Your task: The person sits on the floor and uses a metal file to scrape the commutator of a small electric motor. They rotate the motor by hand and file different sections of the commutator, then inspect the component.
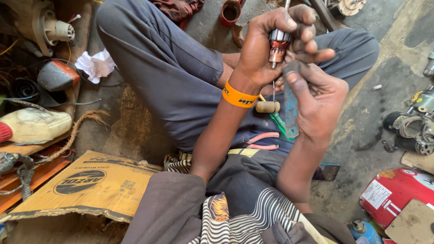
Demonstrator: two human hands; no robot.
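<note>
Person sits cross-legged on the floor [361, 131], head cam looking down over lap. Left hand [271, 43] is raised far-centre, fingers [304, 31] clamped round a small motor armature [279, 45]: metal collar up top, copper-coloured commutator below, thin shaft poking down out of the fist. Orange wristband [238, 97] on that wrist.

Right hand [318, 101] sits just near and right of it, fingers closed on a flat blue-grey metal strip [290, 101], thumb pressed along its face. Strip stands roughly upright, its top end right beside the commutator; cannot tell if actually touching.

On the lap, btw the two forearms: pink-handled pliers [262, 141], a green-handled tool [279, 123] partly hidden behind the strip, and a short wooden handle [267, 106] lying crosswise. Dark phone [326, 171] rests on the floor by the right forearm.

Left side: flattened cardboard box [86, 187] near, frayed rope [77, 131] curling over it, crumpled white paper [96, 65] farther off, plus a heap of motor parts and wires [40, 54] at far left. Red cup [230, 12] stands at far centre. Right side: more motor parts [413, 126] mid-right, red cylinder w/ white label [395, 192] near-right, blue-topped bottle [364, 230] at the near edge.
</note>
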